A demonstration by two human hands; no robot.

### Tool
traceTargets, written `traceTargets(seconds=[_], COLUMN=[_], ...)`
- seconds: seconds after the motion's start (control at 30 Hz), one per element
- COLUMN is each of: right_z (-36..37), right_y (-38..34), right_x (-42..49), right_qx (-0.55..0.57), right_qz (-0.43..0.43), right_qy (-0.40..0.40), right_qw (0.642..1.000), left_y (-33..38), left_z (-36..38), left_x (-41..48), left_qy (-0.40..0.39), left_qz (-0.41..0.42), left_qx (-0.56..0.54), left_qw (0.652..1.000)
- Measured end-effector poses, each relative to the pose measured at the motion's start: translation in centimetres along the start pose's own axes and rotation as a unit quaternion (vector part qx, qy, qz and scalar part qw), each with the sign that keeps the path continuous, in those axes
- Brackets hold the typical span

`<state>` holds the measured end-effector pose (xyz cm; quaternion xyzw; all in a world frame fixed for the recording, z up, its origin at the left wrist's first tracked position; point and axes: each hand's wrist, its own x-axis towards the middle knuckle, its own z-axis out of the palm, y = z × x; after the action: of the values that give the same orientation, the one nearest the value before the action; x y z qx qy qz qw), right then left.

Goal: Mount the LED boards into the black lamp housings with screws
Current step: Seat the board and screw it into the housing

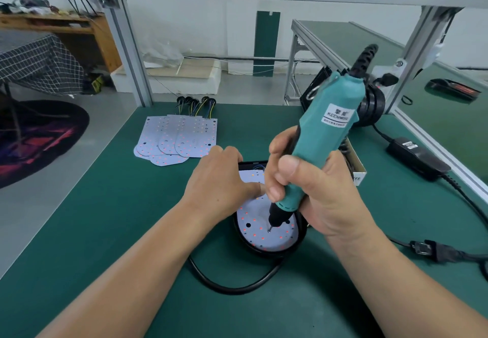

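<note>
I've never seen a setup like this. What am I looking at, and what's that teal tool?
This is a picture from a camera worn on a person's head, looking down at their bare hands; no robot. The right hand grips a teal electric screwdriver, its bit down on a white LED board lying in a black lamp housing. The left hand presses on that board. Behind, spare LED boards lie fanned on the green bench mat, and a black power adapter sits to the right.

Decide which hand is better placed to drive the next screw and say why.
Right: the right hand grips the electric screwdriver, bit tip down on the LED board; the left hand only presses that board.
</note>
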<state>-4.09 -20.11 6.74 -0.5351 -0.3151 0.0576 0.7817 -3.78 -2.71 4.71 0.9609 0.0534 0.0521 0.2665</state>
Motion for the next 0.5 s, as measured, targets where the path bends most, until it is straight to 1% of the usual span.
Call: traceTargets(seconds=[0.1, 0.17, 0.23, 0.3, 0.33, 0.37, 0.43, 0.47, 0.5], right_z=[-0.5, -0.7, -0.7, -0.5, -0.4, -0.4, -0.7, -1.1, -1.7], right_y=[-0.6, -0.9, -1.2, -1.4, -1.4, -1.4, -1.3, -1.2, -1.2], right_x=[-0.2, -0.4, -0.4, -0.4, -0.4, -0.3, -0.1, 0.0, 0.2], right_qx=[0.038, 0.028, 0.006, 0.018, 0.033, 0.053, 0.118, 0.157, 0.188], right_qz=[-0.014, -0.028, -0.043, -0.058, -0.068, -0.075, -0.062, -0.050, -0.041], right_qy=[0.005, -0.004, -0.055, -0.118, -0.121, -0.099, -0.012, 0.036, 0.084], right_qw=[0.999, 0.999, 0.998, 0.991, 0.990, 0.991, 0.991, 0.986, 0.978], left_y=[0.1, 0.1, 0.2, 0.1, -0.1, -0.3, -0.8, -1.0, -1.2], left_z=[0.1, 0.0, 0.0, 0.1, 0.2, 0.3, 0.5, 0.5, 0.3], left_x=[0.0, -0.1, -0.1, -0.1, -0.2, -0.2, 0.1, 0.3, 0.7], left_qy=[0.006, 0.007, 0.008, 0.009, 0.009, 0.005, -0.007, -0.007, 0.006], left_qz=[0.000, 0.000, -0.001, 0.005, 0.008, 0.009, -0.009, -0.032, -0.066], left_qx=[-0.005, -0.007, -0.004, -0.004, -0.010, -0.023, -0.084, -0.132, -0.199], left_qw=[1.000, 1.000, 1.000, 1.000, 1.000, 1.000, 0.996, 0.991, 0.978])
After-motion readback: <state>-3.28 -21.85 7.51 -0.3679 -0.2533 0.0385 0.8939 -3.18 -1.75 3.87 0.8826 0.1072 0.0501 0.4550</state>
